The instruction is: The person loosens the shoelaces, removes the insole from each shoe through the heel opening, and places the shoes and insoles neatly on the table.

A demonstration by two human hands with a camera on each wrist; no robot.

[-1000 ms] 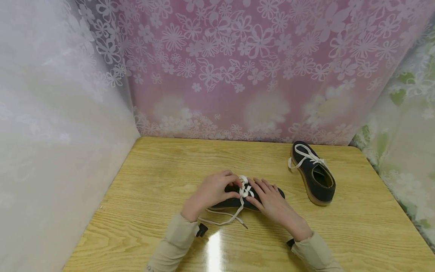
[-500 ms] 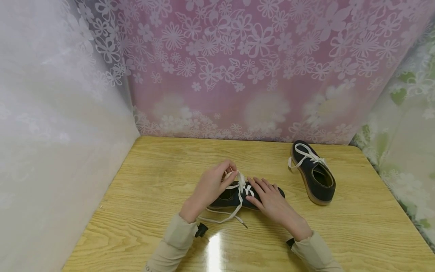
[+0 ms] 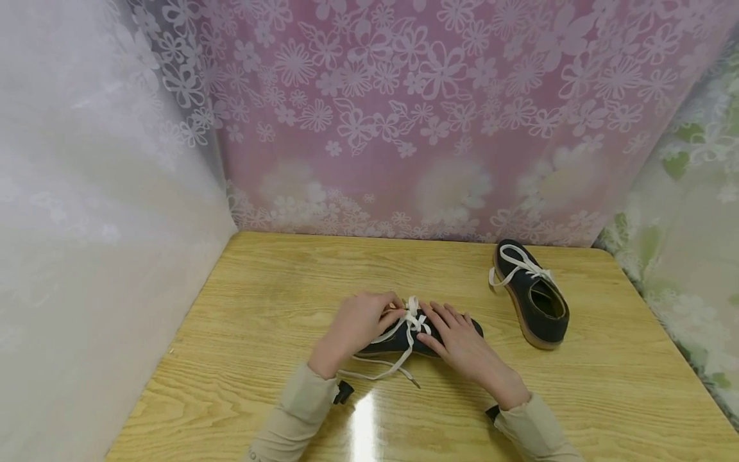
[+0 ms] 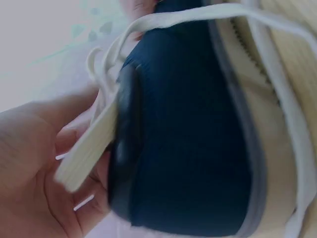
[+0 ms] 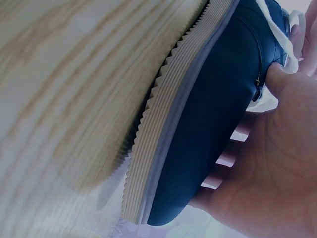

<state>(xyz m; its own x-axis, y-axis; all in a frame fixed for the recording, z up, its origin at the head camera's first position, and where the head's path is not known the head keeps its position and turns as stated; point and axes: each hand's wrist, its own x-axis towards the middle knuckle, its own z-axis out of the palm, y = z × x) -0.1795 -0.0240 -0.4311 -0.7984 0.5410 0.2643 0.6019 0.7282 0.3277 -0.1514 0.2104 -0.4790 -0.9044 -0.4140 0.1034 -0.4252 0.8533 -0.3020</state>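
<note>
Table [image 3: 260,295] leaves room at left — far shoe [image 3: 523,290] blocks right rear.

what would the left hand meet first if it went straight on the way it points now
Most likely the white laces bunched on the dark shoe, right in front of the left hand; the right hand lies just beyond. Exact depth is unclear.

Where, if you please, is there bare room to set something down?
The table is bare left of the left hand and between the nearer lace-up shoe and pink floral curtain. The right hand and white lace also crowd that shoe.
</note>
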